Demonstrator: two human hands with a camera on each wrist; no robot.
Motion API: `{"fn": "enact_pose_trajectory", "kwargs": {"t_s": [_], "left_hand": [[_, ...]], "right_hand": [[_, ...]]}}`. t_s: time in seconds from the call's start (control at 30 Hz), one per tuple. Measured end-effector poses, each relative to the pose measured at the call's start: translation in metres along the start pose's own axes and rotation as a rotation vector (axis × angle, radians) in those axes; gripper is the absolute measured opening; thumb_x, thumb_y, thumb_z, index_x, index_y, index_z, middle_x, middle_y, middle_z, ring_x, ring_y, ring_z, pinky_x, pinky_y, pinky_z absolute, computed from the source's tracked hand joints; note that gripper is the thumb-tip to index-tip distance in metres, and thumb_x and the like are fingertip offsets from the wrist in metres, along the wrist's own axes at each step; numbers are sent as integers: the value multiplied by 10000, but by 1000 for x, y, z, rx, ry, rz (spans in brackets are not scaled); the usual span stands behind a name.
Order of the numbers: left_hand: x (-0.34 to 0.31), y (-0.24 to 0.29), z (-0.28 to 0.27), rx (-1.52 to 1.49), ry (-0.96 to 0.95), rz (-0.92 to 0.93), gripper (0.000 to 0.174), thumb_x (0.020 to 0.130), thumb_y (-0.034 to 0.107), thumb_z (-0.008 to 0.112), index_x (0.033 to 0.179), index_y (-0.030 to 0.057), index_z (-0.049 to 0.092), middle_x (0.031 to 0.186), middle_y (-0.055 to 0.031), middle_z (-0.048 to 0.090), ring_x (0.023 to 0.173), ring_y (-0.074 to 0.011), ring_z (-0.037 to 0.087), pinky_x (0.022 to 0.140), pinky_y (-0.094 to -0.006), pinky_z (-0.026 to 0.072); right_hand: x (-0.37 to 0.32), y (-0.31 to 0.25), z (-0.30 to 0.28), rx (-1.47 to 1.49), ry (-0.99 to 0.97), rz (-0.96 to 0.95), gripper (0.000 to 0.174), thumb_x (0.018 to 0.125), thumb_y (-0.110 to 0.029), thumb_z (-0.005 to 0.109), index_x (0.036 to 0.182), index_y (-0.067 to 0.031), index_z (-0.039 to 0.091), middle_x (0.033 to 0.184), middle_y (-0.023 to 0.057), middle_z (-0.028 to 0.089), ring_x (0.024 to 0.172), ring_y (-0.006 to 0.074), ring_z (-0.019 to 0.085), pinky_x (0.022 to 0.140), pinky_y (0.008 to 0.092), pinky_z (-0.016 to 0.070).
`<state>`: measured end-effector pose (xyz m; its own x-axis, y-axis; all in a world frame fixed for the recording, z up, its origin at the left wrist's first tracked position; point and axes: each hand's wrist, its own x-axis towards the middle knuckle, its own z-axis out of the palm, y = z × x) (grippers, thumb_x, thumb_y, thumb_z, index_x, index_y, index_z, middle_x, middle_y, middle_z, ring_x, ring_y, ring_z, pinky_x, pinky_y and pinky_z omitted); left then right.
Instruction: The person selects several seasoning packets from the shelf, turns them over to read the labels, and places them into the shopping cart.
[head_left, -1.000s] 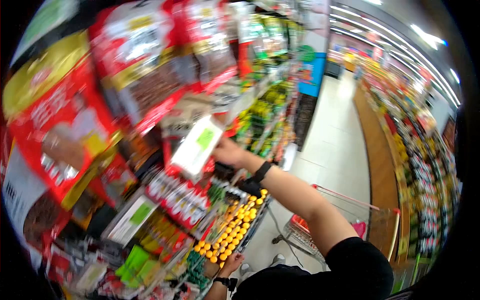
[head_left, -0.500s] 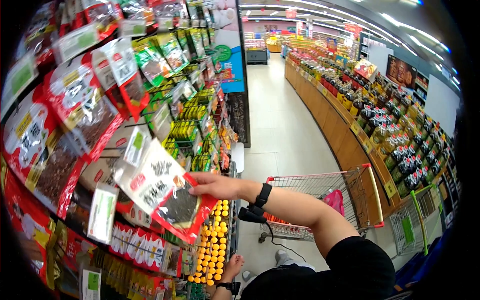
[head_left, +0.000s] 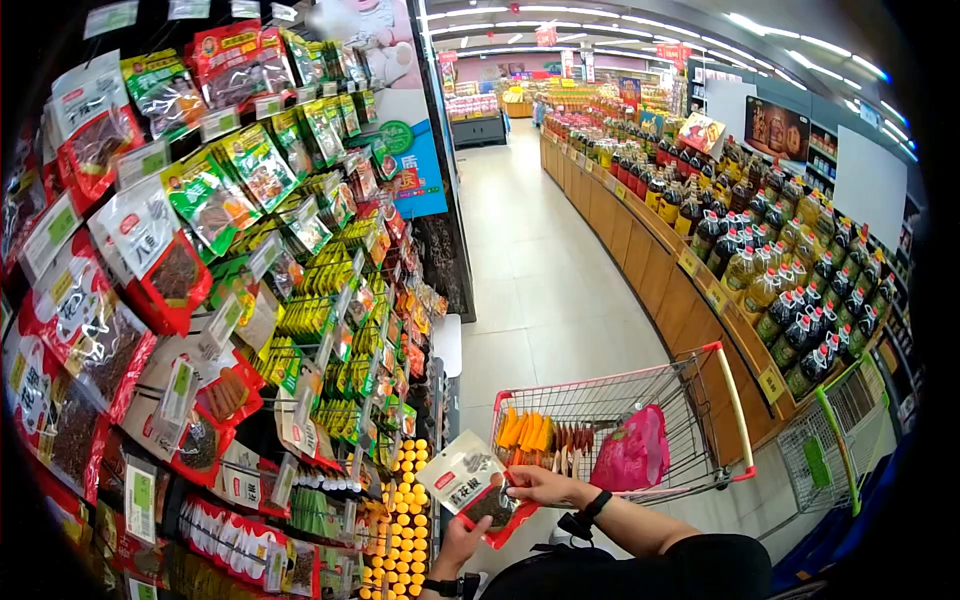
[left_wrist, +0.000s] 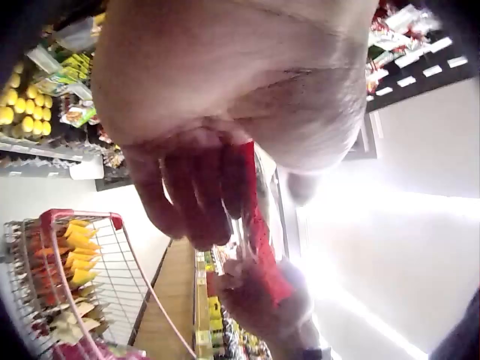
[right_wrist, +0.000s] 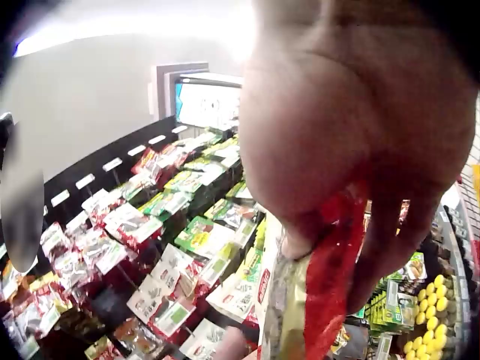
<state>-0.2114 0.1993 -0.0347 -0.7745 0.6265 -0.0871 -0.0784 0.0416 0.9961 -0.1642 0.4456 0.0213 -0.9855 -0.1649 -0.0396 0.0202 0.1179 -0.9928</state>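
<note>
A red-and-white packet (head_left: 472, 482) with dark contents is held low in front of me, just left of the shopping cart (head_left: 737, 405). My right hand (head_left: 530, 487) pinches its right edge. My left hand (head_left: 462, 540) grips it from below. In the left wrist view the left fingers (left_wrist: 187, 199) curl against the packet's red edge (left_wrist: 259, 225), with the right hand (left_wrist: 259, 300) beyond. The right wrist view shows the right fingers (right_wrist: 390, 240) clamped on the packet's red seam (right_wrist: 330, 292).
Racks of hanging packets (head_left: 200, 250) fill the left side, with yellow items (head_left: 405, 500) on a low shelf. The red-rimmed cart holds orange packs (head_left: 525, 432) and a pink bag (head_left: 632, 450). Bottle shelves (head_left: 780, 270) line the right. A tiled aisle (head_left: 530, 280) runs ahead.
The right hand pulled the packet off the rack and brought it down toward my body beside the cart. The left hand rose to grip it. My view swung toward the aisle.
</note>
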Motion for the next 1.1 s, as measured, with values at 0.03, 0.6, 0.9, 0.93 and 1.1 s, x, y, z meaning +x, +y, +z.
{"fn": "enact_pose_trajectory", "kwargs": {"t_s": [0.03,0.6,0.9,0.93,1.1], "left_hand": [[5,5,8,206,-26,31,298,889,200,698,1078,-29,666,895,-76,710,767,-141,644,756,-303,510],[92,78,147,851,-58,168,364,788,375,721,902,65,569,809,-146,630,785,-380,628,666,-459,505],[98,77,158,761,3,306,539,810,350,749,1179,34,517,1127,-156,526,1029,-329,579,845,-396,501],[100,69,152,736,83,278,562,808,344,756,1199,24,508,1125,-159,525,1028,-321,584,847,-390,502],[108,49,132,264,156,-81,658,831,347,762,1280,-29,463,1132,-142,622,1058,-250,619,904,-370,496]], "right_hand": [[-6,21,-11,61,3,104,247,933,-240,664,1052,-42,575,847,55,591,805,150,580,735,306,481],[-53,22,-88,75,-124,114,748,888,-397,712,1409,7,357,1161,139,569,961,171,577,859,321,490],[-40,53,-137,53,179,21,334,935,-240,667,1161,-2,605,1010,35,660,883,105,577,788,286,499],[-35,57,-142,34,218,37,317,933,-224,671,1144,6,613,1023,35,671,879,103,591,786,289,507],[-19,53,-147,137,209,133,376,916,-321,689,1079,14,640,911,54,683,809,91,595,724,286,507]]}}
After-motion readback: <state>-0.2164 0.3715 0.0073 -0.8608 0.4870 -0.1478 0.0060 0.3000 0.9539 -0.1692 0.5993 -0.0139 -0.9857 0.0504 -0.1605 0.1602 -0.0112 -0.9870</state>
